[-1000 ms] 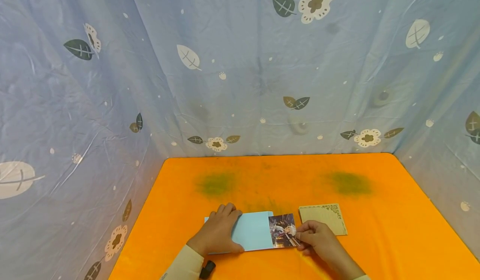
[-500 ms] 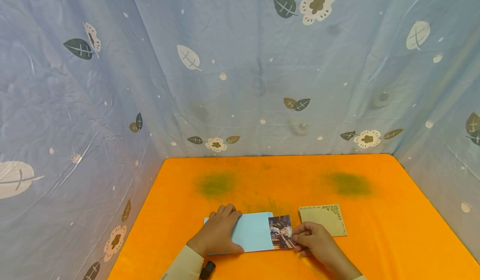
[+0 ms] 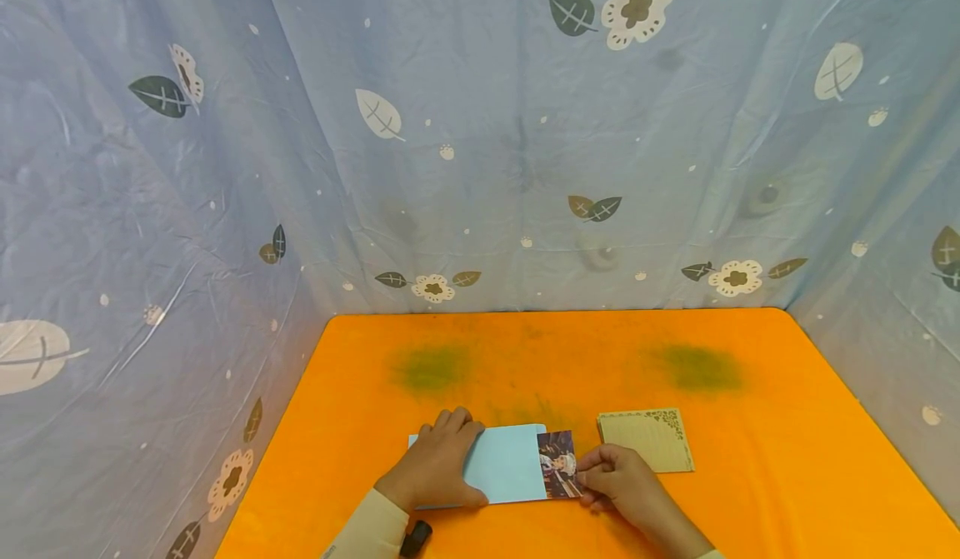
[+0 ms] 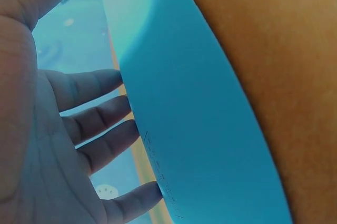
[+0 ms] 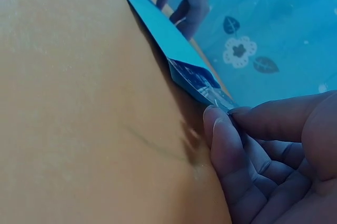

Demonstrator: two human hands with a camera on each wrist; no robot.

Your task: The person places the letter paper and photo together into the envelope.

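The left hand [image 3: 440, 463], fingers spread, braces the envelope [image 3: 507, 463] while the right hand [image 3: 626, 484] pinches the photo [image 3: 556, 463] by its outer end, best guided flat and square so nothing creases.

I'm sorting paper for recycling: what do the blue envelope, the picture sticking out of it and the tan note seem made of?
Envelope: probably smooth, fairly matte paper; thin, crisp edges.
Picture: likely glossy coated paper, perhaps plastic-covered, given bright reflections in the right wrist view.
Note: apparently matte paper or thin card; flat, printed, no glare.
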